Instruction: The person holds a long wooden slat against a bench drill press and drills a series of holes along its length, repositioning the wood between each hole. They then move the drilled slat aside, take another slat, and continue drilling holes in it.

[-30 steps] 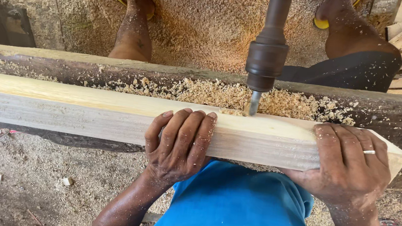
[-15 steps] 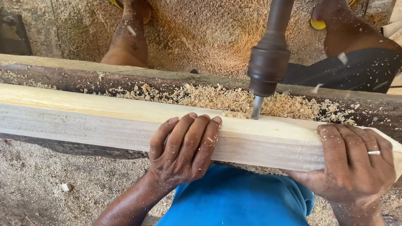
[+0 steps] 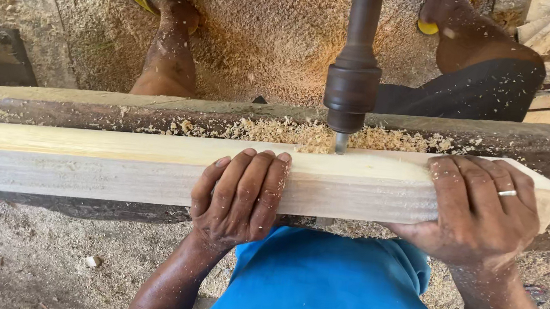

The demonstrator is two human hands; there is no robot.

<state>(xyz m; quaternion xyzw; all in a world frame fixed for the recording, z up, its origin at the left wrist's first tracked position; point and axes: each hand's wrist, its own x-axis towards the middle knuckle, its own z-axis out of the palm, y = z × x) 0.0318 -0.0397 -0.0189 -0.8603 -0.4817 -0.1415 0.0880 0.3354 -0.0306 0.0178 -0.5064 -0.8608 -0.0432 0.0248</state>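
Your left hand (image 3: 237,198) lies over the near edge of the beam (image 3: 119,163), fingers pressed together and curled onto its top face, thumb out of sight below. Your right hand (image 3: 478,208) grips the beam near its right end, fingers slightly spread across the top, a ring (image 3: 507,193) on one of them. The beam is pale, squared timber, lying crosswise in front of you on a dark wooden bench (image 3: 91,106), its right end cut at a slant. The bit (image 3: 340,143) of the dark drill head (image 3: 352,88) stands upright between your hands, its tip at the far edge of the beam's top face; you cannot tell whether it is in the wood. Shavings (image 3: 277,131) pile on the bench just behind the beam. Beyond the bench stand another person's bare legs (image 3: 167,57) on a sawdust floor.
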